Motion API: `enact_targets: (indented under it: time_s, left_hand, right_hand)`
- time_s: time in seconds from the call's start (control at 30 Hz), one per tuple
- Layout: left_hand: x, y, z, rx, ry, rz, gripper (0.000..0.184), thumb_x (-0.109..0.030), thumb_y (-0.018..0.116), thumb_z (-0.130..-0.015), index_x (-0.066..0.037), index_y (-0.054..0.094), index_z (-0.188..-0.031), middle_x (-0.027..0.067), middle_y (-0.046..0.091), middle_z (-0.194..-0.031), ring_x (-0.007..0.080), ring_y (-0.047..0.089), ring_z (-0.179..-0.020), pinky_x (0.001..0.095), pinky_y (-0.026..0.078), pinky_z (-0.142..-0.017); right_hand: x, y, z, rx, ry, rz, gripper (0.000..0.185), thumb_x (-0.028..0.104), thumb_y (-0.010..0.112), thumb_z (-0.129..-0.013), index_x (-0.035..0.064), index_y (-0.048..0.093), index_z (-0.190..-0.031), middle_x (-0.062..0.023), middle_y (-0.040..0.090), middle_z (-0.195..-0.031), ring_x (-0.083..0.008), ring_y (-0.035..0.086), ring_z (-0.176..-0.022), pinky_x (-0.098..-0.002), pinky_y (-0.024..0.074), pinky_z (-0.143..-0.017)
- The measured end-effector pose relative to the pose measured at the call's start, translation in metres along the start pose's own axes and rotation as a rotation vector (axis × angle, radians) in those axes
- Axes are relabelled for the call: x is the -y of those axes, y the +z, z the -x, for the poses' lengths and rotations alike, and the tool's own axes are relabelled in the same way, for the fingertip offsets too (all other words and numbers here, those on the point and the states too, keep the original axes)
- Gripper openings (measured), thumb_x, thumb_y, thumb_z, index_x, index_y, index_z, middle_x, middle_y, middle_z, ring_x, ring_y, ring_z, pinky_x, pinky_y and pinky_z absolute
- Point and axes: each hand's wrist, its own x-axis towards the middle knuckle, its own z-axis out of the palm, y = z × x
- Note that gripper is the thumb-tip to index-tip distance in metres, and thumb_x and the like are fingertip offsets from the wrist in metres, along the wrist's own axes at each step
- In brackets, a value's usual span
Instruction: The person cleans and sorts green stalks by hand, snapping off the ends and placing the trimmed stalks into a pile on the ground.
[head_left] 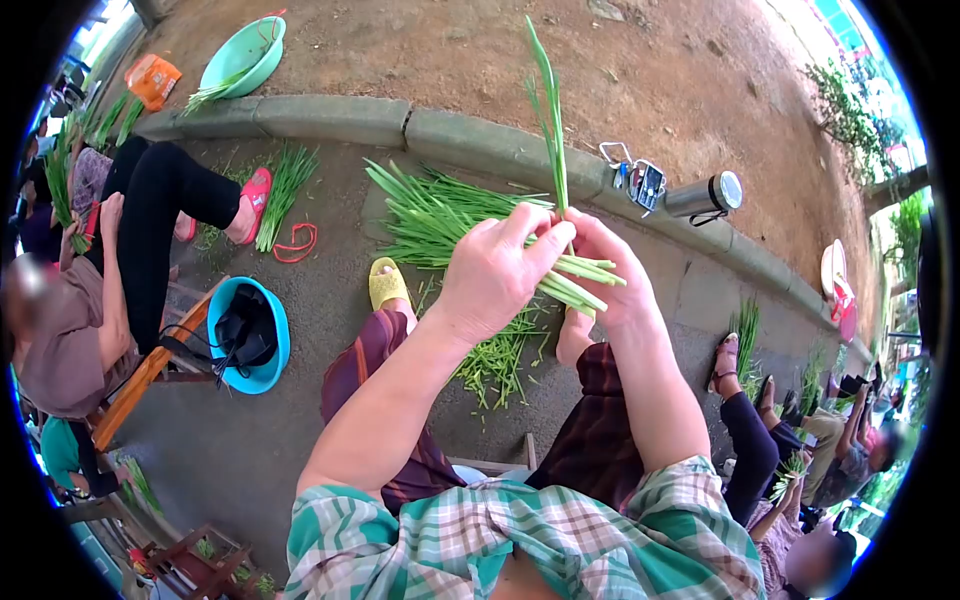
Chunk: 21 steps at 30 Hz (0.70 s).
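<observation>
Watching remotely, I note, left to right: a pile of green stalks (425,225) beyond the left hand (495,268); a slim stalk (555,130), long axis pointing away from the wearer, base pinched by both hands' fingertips, neither nearer; pale stem ends (575,292) crossing the curled right hand (622,248)

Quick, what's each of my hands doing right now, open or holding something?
Left hand: closed, holding a bunch of green stems.
Right hand: at the upright leaves; whether it's closed on them can't be told.
</observation>
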Motion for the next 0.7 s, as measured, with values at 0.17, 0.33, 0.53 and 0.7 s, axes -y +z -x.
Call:
enact_targets:
  time_s: [0.17,0.33,0.53,0.7]
  left_hand:
    - [0.000,0.004,0.001,-0.047,0.058,0.046,0.038,-0.006,0.072,-0.063,-0.008,0.066,-0.100,0.0070,0.058,-0.089,0.0238,0.064,-0.069,0.0329,0.052,-0.057]
    - [0.001,0.003,-0.002,-0.051,0.103,0.007,0.035,-0.008,0.073,-0.063,-0.008,0.066,-0.097,0.0064,0.058,-0.090,0.0209,0.062,-0.066,0.0315,0.050,-0.055]
    - [-0.002,0.016,-0.002,0.003,0.037,0.090,0.034,-0.005,0.072,-0.064,-0.007,0.064,-0.097,0.0073,0.063,-0.098,0.0218,0.064,-0.071,0.0319,0.052,-0.058]
    - [-0.009,0.025,-0.004,0.026,0.049,0.127,0.033,0.001,0.068,-0.068,-0.006,0.062,-0.099,0.0091,0.067,-0.102,0.0258,0.068,-0.080,0.0333,0.055,-0.066]
  right_hand:
    - [-0.006,0.010,0.019,0.024,0.024,-0.092,0.022,0.023,0.055,-0.096,0.0026,0.062,-0.102,-0.0048,0.063,-0.089,-0.0136,0.061,-0.083,-0.0322,0.0518,-0.076]
    - [-0.011,0.014,0.019,-0.035,-0.027,-0.131,0.021,0.024,0.056,-0.096,0.0048,0.063,-0.103,-0.0043,0.064,-0.090,-0.0137,0.062,-0.083,-0.0321,0.0522,-0.076]
    - [0.000,-0.001,0.028,-0.132,-0.111,0.121,0.020,0.024,0.063,-0.094,0.0061,0.063,-0.104,-0.0019,0.066,-0.089,-0.0095,0.065,-0.078,-0.0256,0.0559,-0.069]
    - [0.004,-0.018,0.029,-0.106,-0.127,0.089,0.019,0.022,0.062,-0.094,0.0048,0.063,-0.101,-0.0019,0.064,-0.086,-0.0101,0.066,-0.080,-0.0257,0.0579,-0.069]
